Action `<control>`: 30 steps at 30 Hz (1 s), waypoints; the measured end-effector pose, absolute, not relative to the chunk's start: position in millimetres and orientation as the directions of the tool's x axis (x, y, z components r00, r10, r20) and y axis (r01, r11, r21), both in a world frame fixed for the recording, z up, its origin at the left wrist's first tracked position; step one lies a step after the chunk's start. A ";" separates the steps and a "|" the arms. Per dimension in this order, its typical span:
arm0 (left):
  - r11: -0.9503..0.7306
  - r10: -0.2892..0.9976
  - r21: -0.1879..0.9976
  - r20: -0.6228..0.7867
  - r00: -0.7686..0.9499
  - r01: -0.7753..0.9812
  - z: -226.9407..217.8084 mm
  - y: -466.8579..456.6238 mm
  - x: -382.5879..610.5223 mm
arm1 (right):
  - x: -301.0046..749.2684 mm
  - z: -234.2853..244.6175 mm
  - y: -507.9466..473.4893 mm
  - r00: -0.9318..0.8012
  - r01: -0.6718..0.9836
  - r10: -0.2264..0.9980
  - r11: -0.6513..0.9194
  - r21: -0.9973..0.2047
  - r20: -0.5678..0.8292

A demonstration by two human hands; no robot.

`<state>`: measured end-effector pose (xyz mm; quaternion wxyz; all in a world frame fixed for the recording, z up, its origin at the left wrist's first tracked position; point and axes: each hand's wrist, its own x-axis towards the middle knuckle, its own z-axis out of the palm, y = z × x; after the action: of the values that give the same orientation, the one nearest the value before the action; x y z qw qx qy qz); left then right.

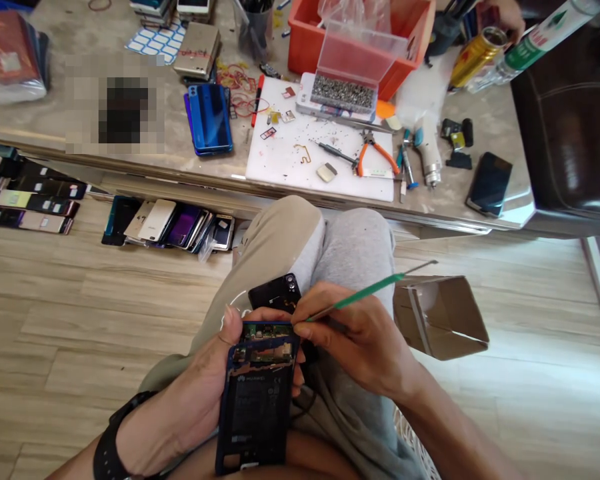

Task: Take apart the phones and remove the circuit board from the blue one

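Observation:
My left hand (pixel 207 373) is wrapped round an opened smartphone (pixel 258 407), its black battery facing up and a strip of green circuit board bare at the top end. In my right hand (pixel 353 340) is a thin pry tool (pixel 367 291) with a green handle and a hooked metal far end. Its near tip meets the phone's upper right corner, where my fingertips hide the contact. A black phone back cover (pixel 275 293) with a camera cutout lies on my lap behind the phone.
Ahead, a white mat (pixel 280 163) bears orange-handled pliers (pixel 377 157), a screwdriver (pixel 336 153) and a box of screws (pixel 343 93). Blue phones (pixel 209 120) lie left of it. A cardboard box (pixel 443 317) stands at right; several phones (pixel 157 220) sit below the table. Another person's hand (pixel 511 20) shows top right.

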<state>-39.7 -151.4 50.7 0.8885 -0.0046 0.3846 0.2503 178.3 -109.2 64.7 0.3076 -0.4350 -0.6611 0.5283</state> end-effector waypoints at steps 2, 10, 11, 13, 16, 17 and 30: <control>0.873 0.446 0.188 -0.682 0.580 -0.450 50.3 -152.3 -39.4 | 177.9 65.0 -110.4 -0.412 0.237 0.905 -0.009 -0.972 -0.109; 0.869 0.459 0.215 -0.686 0.564 -0.446 54.6 -146.9 -36.0 | 173.4 62.8 -110.8 -0.323 0.086 0.815 -0.481 -0.872 -0.481; 0.870 0.457 0.213 -0.686 0.567 -0.444 55.3 -146.5 -36.1 | 172.9 63.4 -109.3 -0.325 0.101 0.802 -0.498 -0.862 -0.501; 0.880 0.439 0.207 -0.697 0.567 -0.428 56.0 -146.2 -36.3 | 171.8 65.8 -105.9 -0.321 0.159 0.784 -0.508 -0.846 -0.531; 0.884 0.434 0.214 -0.708 0.557 -0.416 55.2 -146.5 -36.5 | 169.9 70.1 -102.0 -0.308 0.241 0.778 -0.494 -0.836 -0.548; 0.883 0.437 0.217 -0.706 0.557 -0.417 54.6 -146.7 -36.3 | 169.1 71.5 -101.5 -0.304 0.263 0.779 -0.484 -0.834 -0.548; 0.870 0.469 0.221 -0.648 0.600 -0.441 53.9 -147.4 -32.1 | 157.8 81.4 -114.2 -0.140 0.586 0.937 -0.181 -0.790 -0.319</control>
<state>-32.1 -147.4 53.9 0.8943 0.0187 0.3675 0.2545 157.8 -114.2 81.4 0.1967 -0.6254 -0.6090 0.4463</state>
